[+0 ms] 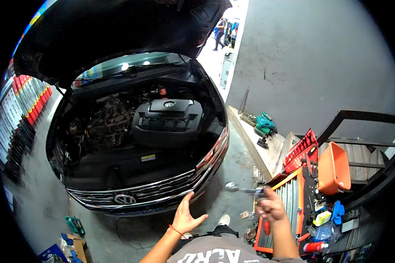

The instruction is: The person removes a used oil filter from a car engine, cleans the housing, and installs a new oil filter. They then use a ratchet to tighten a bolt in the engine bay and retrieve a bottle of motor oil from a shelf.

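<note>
My left hand (185, 217) is spread flat with fingers apart, its fingertips against the lower edge of a dark car's front grille (136, 193); a red band circles the wrist. My right hand (270, 206) is closed around the handle of a metal ratchet wrench (239, 189), whose round head points left, held in the air between the car and a tool cart. The car's bonnet (118, 30) stands raised, showing the engine bay and a black engine cover (166, 120).
An orange tool cart (299, 188) stands at my right with an orange bin (333, 168), a red socket tray (300, 151), spray cans and loose tools. Green tool cases (264, 125) sit on a wooden ledge. Boxes lie on the floor lower left. A person walks far behind.
</note>
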The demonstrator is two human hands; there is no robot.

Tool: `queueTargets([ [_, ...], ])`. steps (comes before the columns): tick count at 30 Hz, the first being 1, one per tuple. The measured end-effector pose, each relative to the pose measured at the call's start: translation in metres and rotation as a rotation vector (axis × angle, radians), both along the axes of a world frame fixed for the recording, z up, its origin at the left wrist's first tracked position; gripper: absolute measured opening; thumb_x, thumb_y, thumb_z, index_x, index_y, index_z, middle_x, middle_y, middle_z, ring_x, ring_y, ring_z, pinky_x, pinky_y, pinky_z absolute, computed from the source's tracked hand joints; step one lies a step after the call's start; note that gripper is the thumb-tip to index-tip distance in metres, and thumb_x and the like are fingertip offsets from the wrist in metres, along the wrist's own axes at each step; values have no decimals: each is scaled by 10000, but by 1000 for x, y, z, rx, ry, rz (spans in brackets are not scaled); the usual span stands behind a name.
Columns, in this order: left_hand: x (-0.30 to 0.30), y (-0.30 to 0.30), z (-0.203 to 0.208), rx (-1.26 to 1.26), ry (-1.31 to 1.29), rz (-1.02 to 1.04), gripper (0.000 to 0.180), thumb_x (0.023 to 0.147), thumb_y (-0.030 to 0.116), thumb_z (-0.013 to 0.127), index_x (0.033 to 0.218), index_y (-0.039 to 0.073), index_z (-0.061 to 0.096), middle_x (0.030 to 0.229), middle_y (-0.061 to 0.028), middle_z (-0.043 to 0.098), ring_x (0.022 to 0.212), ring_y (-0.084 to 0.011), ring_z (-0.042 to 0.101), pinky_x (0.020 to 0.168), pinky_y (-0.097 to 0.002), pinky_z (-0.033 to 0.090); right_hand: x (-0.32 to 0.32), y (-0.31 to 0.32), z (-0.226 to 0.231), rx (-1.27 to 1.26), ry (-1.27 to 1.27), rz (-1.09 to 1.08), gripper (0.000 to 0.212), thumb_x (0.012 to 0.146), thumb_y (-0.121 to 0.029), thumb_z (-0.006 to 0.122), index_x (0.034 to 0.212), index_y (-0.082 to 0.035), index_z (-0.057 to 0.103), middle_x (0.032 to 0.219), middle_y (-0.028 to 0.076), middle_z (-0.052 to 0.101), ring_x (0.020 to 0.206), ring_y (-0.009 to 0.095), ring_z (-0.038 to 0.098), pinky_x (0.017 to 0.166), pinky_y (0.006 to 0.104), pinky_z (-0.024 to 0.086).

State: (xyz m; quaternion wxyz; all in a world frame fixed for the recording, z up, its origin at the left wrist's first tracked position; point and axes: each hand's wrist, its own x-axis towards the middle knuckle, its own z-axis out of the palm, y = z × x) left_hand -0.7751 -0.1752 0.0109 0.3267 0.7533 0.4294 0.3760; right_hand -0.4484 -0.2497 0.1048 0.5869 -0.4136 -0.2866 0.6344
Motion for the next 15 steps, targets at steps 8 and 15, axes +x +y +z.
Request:
queueTargets([
  [8, -78, -30, -16, 119, 17, 257, 386, 706, 156, 888, 990, 63, 644, 858, -150, 707, 755, -286, 714, 680, -375, 563, -147, 40, -19, -131, 293, 742, 559, 916, -93, 677, 1437, -8, 492, 950, 74, 616, 614, 120, 549, 440, 221, 389],
  [15, -84, -64, -50, -36, -45, 311, 245, 699, 82, 843, 831, 47, 640, 726, -106, 675, 640, -201, 665, 616, -333, 536, -163, 41, -49, -219, 428, 908, 510, 1047, -209, 515, 1512, -27, 411, 1168, 135, 632, 676, 121, 563, 462, 201, 398],
])
